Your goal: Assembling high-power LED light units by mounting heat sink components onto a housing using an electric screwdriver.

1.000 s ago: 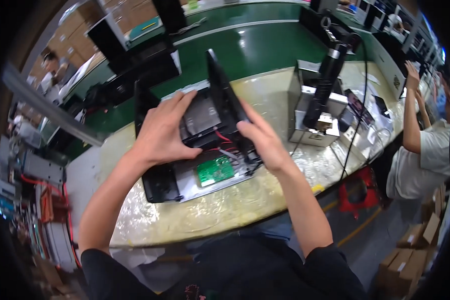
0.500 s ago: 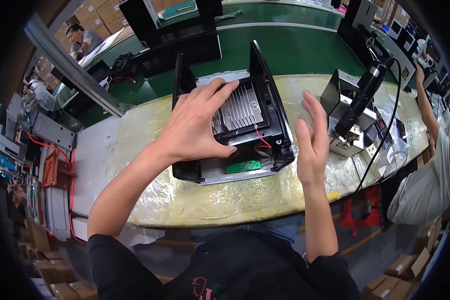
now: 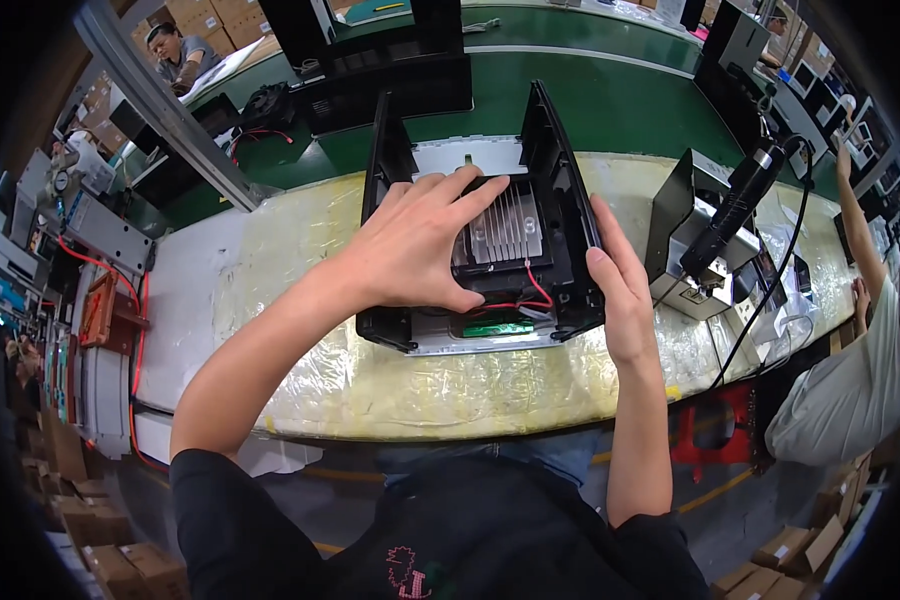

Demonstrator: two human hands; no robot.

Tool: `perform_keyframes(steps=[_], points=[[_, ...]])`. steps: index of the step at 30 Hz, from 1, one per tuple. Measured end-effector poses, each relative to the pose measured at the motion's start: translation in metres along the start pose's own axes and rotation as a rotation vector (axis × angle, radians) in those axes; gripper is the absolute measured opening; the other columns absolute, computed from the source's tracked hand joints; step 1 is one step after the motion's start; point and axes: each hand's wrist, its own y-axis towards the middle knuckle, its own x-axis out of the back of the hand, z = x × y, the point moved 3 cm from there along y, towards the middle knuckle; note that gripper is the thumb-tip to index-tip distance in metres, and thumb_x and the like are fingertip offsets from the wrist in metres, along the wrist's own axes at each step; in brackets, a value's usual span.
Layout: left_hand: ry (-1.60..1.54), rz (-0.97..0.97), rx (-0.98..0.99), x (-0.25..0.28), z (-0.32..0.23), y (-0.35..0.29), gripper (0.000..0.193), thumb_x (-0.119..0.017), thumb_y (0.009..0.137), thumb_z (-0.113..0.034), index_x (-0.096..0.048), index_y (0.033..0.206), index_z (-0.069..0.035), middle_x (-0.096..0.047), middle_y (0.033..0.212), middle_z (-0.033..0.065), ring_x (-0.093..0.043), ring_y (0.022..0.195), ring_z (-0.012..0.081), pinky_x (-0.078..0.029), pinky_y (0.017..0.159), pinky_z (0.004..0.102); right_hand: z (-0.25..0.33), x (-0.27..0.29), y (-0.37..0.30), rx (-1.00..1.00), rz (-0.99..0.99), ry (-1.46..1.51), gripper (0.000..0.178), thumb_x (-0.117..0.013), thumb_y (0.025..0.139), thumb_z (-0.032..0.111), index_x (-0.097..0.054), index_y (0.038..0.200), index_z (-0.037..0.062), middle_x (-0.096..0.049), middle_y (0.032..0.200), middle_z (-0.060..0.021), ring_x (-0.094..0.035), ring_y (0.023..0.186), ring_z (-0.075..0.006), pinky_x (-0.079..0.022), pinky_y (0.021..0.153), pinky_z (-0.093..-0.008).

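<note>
A black housing [image 3: 567, 190] with upright side walls and a pale metal base stands on the bench before me. Inside it sits a black-framed block with a silver finned heat sink [image 3: 522, 232]. My left hand [image 3: 410, 240] spans this block, fingers over its far edge and thumb at the near edge, gripping it. Red wires [image 3: 542, 288] run from the block, and below them a green circuit board [image 3: 498, 328] shows in part. My right hand [image 3: 625, 290] lies against the outer right wall, fingers stretched out and thumb apart, touching its edge.
Right of the housing are a metal box [image 3: 685, 280] and a black corded cylindrical tool [image 3: 735, 205]. Plastic film covers the bench [image 3: 310, 390]. A metal post [image 3: 170, 120] rises at left. Co-workers stand at far left and at right, where a bare arm [image 3: 860, 220] reaches in.
My right hand has come from beside the housing to touch its right wall. My left hand stays on the heat sink block. The whole view has shifted slightly.
</note>
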Motion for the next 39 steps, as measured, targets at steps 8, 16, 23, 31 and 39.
perform_keyframes(steps=[8,16,23,31,39], points=[[0.104,0.054,-0.060,-0.008,-0.011,0.002,0.108,-0.086,0.058,-0.037,-0.040,0.151,-0.007,-0.044,0.146,0.0211,-0.049,0.126,0.0400,-0.039,0.105,0.0494,0.000,-0.012,-0.006,0.001,0.008,-0.012,0.056,-0.045,0.102,0.009,-0.031,0.153,-0.0097,-0.042,0.154,-0.0169,-0.039,0.143,-0.0208,-0.026,0.118,-0.0300],[0.035,0.089,-0.040,-0.004,-0.004,0.002,0.111,-0.088,0.055,-0.034,-0.039,0.151,-0.008,-0.046,0.145,0.0229,-0.049,0.127,0.0419,-0.038,0.108,0.0498,-0.002,-0.023,-0.001,0.007,0.079,-0.158,0.059,-0.042,0.103,0.012,-0.024,0.156,-0.0070,-0.035,0.160,-0.0164,-0.032,0.147,-0.0211,-0.023,0.120,-0.0313],[-0.173,-0.488,0.062,0.035,0.024,-0.041,0.080,-0.077,0.081,-0.027,-0.043,0.150,-0.010,-0.046,0.150,0.0203,-0.043,0.140,0.0349,-0.032,0.116,0.0473,-0.020,-0.022,-0.008,-0.071,-0.006,-0.137,0.061,-0.041,0.107,0.024,-0.023,0.156,-0.0070,-0.034,0.160,-0.0171,-0.031,0.148,-0.0229,-0.021,0.121,-0.0327],[-0.968,-0.322,0.264,-0.047,0.017,-0.098,0.077,-0.050,0.101,-0.030,-0.013,0.158,0.007,-0.021,0.164,0.0209,-0.019,0.153,0.0288,-0.013,0.123,0.0376,-0.037,-0.054,-0.093,0.054,-0.234,0.009,0.061,-0.037,0.107,0.019,-0.014,0.156,-0.0092,-0.029,0.158,-0.0201,-0.030,0.145,-0.0269,-0.019,0.121,-0.0358],[-0.814,-0.314,0.147,-0.088,0.092,0.109,0.066,-0.041,0.108,-0.039,-0.024,0.156,0.003,-0.028,0.161,0.0212,-0.027,0.150,0.0305,-0.020,0.121,0.0346,-0.054,-0.006,0.060,0.281,-0.764,-0.641,0.058,-0.042,0.108,0.024,-0.021,0.156,-0.0010,-0.022,0.161,-0.0244,-0.026,0.149,-0.0353,-0.021,0.121,-0.0429]])
